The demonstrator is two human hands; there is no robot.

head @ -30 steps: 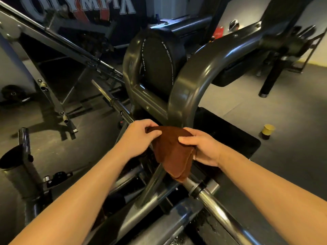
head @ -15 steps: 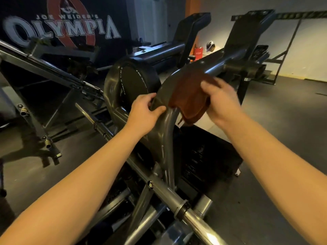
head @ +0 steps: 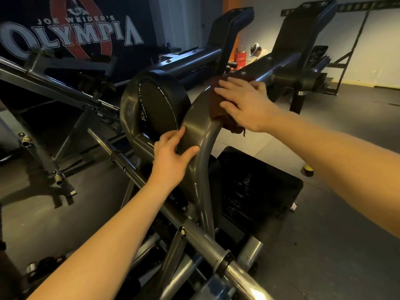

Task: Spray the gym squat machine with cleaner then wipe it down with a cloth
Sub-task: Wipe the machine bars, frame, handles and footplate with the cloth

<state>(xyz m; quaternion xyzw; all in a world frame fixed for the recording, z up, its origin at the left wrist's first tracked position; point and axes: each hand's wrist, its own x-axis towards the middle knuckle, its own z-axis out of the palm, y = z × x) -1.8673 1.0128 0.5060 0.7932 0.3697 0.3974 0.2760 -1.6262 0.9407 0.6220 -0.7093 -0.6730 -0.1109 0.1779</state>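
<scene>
The squat machine's curved grey steel arm (head: 194,124) rises through the middle of the view beside a round black pad (head: 159,107). A brown cloth (head: 217,105) lies over the upper bend of that arm. My right hand (head: 244,102) presses the cloth flat against the steel with straight, spread fingers; most of the cloth is hidden under it, and a corner hangs down below. My left hand (head: 171,158) rests on the arm lower down, fingers and thumb lying against its left side. No spray bottle shows.
A chrome bar (head: 233,263) runs diagonally across the bottom. A black footplate (head: 255,187) lies on the floor to the right. A small yellow-capped container (head: 307,169) stands on the floor beyond my right forearm. More frames and an Olympia banner (head: 71,33) fill the left and back.
My right hand has slid the cloth up the curved arm from its base to the upper bend and now lies flat on it. My left hand let go of the cloth and rests lower on the steel.
</scene>
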